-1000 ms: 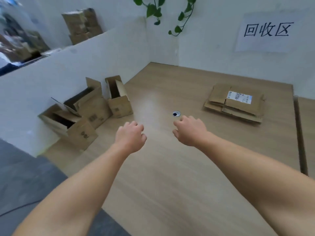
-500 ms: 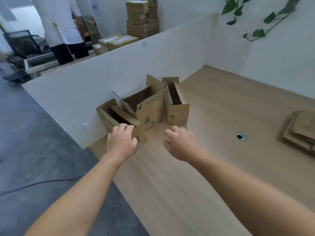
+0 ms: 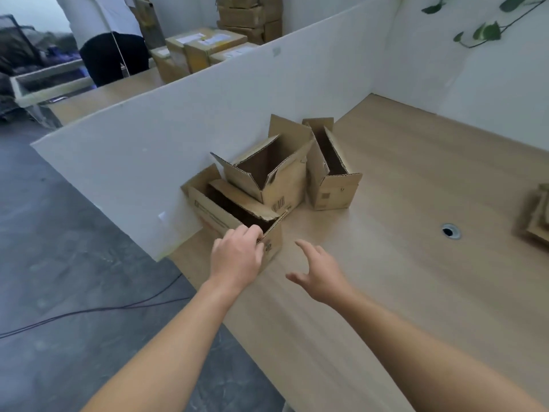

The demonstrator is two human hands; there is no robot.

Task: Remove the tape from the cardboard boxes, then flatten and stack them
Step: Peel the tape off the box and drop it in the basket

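Fingers (image 3: pixel 251 233) of the left hand (image 3: pixel 236 257) curl over the rim of the nearest box (image 3: pixel 214 217), right hand (image 3: pixel 320 275) spread and empty; it and two other boxes (image 3: pixel 279 188) are not yet flattened, with a flattened stack (image 3: pixel 537 221) at right.

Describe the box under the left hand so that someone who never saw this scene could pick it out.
Along the white partition on the wooden table stand three open cardboard boxes in a row. The wanted one is the nearest box, at the table's front edge. Unlike its two neighbours, it has a hand on it: the left hand grips its near corner.
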